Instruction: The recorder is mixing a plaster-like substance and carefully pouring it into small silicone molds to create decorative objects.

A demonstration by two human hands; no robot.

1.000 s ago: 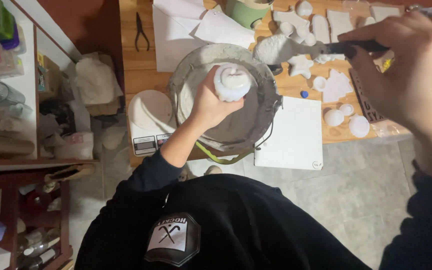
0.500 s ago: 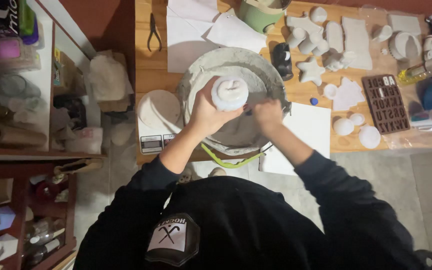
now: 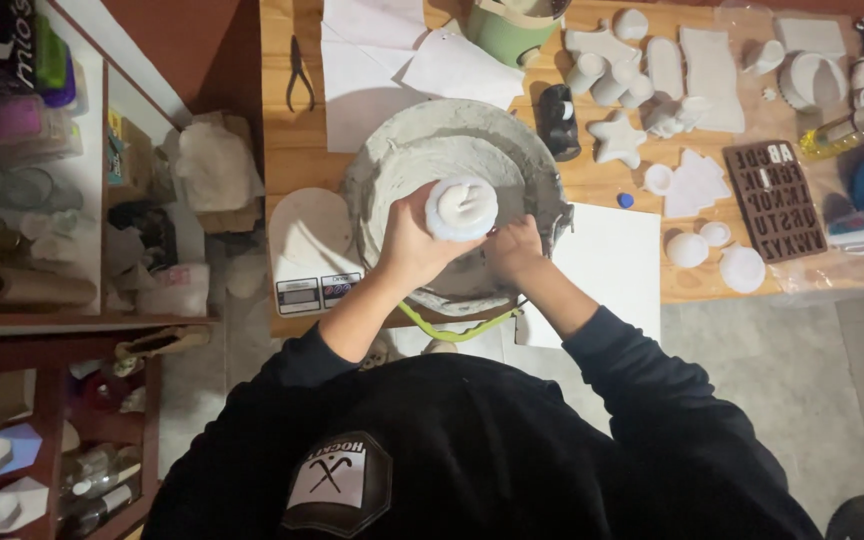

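A round grey mixing bowl (image 3: 542,180) coated in pale plaster stands at the table's near edge. Over its middle my left hand (image 3: 407,245) grips a small white round mould (image 3: 462,207) from the left side. My right hand (image 3: 514,245) is at the mould's right edge, fingers curled against it; whether it grips the mould or only touches it is unclear. Both forearms in black sleeves reach in from below.
A white kitchen scale (image 3: 304,250) sits left of the bowl, a white board (image 3: 607,265) to its right. Farther back lie black pliers (image 3: 299,72), paper sheets (image 3: 372,70), a green cup (image 3: 512,30), several white casts and a brown letter mould (image 3: 777,200). Shelves stand on the left.
My right hand came back from the far right of the table to the bowl and now rests against the mould. The left hand has kept hold of the mould.
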